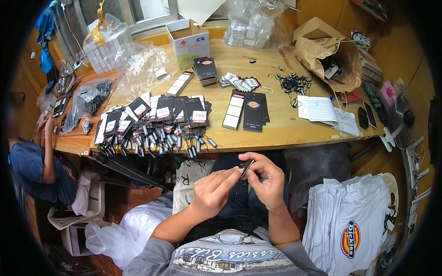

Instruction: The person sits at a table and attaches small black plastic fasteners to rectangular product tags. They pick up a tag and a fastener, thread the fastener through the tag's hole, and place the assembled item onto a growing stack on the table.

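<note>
In front of my lap, my left hand (214,191) and my right hand (267,181) come together on a small dark tag (247,167) with a light edge. Fingers of both hands pinch it and hide much of it. Beyond them, a heap of black hang tags (161,110) with white labels spreads along the table's near edge. Their black string loops (161,140) dangle over that edge. Right of the heap lie a strip of white labels (233,109) and a stack of black tags (252,112).
A pile of black strings (294,83), a brown paper bag (331,55) and a lined notebook (322,110) occupy the table's right side. An open box (189,43) stands behind. White shirts (345,221) hang at lower right. Another person (39,170) sits at the left.
</note>
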Motion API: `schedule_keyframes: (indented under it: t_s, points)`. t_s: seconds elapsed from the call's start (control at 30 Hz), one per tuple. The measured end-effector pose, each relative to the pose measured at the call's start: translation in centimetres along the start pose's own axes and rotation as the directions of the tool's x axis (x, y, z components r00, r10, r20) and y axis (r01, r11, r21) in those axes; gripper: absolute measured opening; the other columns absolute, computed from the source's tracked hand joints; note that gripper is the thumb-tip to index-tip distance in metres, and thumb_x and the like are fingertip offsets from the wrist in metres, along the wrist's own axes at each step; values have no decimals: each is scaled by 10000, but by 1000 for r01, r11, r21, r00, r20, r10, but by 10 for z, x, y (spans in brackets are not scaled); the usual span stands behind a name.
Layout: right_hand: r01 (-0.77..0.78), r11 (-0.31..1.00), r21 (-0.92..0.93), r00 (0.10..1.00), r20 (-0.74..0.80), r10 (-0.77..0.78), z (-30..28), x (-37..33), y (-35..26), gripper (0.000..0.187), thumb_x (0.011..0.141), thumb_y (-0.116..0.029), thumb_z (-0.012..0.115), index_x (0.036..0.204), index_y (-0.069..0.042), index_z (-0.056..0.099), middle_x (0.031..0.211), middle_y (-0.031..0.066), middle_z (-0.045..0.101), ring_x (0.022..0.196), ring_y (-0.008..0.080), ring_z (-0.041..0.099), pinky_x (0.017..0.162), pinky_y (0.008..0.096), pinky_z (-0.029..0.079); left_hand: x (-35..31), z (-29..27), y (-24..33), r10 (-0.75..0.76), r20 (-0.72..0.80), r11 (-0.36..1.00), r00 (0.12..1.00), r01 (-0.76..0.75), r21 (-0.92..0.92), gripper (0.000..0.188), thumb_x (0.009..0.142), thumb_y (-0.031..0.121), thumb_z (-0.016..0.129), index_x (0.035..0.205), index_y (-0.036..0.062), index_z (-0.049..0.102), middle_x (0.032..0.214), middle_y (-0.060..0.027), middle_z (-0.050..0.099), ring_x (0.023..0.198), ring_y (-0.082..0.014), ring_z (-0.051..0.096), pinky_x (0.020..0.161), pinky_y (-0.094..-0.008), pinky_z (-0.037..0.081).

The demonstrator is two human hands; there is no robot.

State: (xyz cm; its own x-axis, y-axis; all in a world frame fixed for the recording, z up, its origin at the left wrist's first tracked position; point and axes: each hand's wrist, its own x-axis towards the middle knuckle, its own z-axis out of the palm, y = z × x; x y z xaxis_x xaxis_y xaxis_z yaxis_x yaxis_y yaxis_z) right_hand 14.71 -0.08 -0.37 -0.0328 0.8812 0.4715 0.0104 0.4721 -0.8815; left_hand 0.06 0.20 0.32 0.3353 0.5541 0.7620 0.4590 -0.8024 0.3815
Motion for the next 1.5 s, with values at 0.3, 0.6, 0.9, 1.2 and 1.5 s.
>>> schedule_keyframes:
  t_s: [0.3, 0.6, 0.9, 1.2, 1.5]
  points:
    - [173, 919, -355, 985, 44, -169, 1, 4, -21, 114, 617, 26, 625, 680, 2, 533, 900, 94, 488, 573, 120, 491, 529, 225, 412, -5, -3, -4, -496, 62, 689, 866, 436, -579, 128, 734, -47, 529, 857, -48, 565, 805, -89, 616, 667, -113, 587, 587, -213, 462]
    - [255, 874, -415, 960, 3, -278, 6, 1, -17, 140, 586, 31, 640, 687, 0, 548, 948, 116, 453, 574, 134, 504, 495, 227, 416, 6, -11, 3, -275, -11, 892, 961, 251, -377, 207, 658, -91, 553, 846, -12, 593, 765, -119, 581, 654, -187, 575, 565, -239, 457]
    - [174, 900, -401, 983, 17, -183, 6, 0, -25, 116, 619, 39, 612, 700, 15, 532, 953, 111, 481, 592, 118, 514, 506, 207, 417, 4, -10, 2, -182, -3, 942, 983, 173, -288, 276, 618, -102, 543, 875, -9, 581, 772, -113, 579, 633, -188, 580, 535, -248, 465]
    - [9, 996, 90, 996, 88, -17, 3, -8, -9, 57, 739, -5, 551, 731, 33, 510, 893, 135, 511, 608, 95, 490, 539, 190, 421, -1, -11, -5, 39, -12, 958, 999, -41, -284, 302, 582, -88, 528, 868, -6, 579, 792, -123, 576, 656, -221, 579, 529, -262, 471]
    - [110, 987, -115, 989, 113, -97, 7, -7, -17, 93, 702, -25, 598, 741, 15, 524, 825, 98, 541, 645, 153, 526, 567, 221, 427, 10, -20, -19, -299, 348, 470, 889, 454, -757, 96, 657, 17, 627, 718, -37, 575, 725, -106, 556, 655, -142, 524, 553, -225, 412]
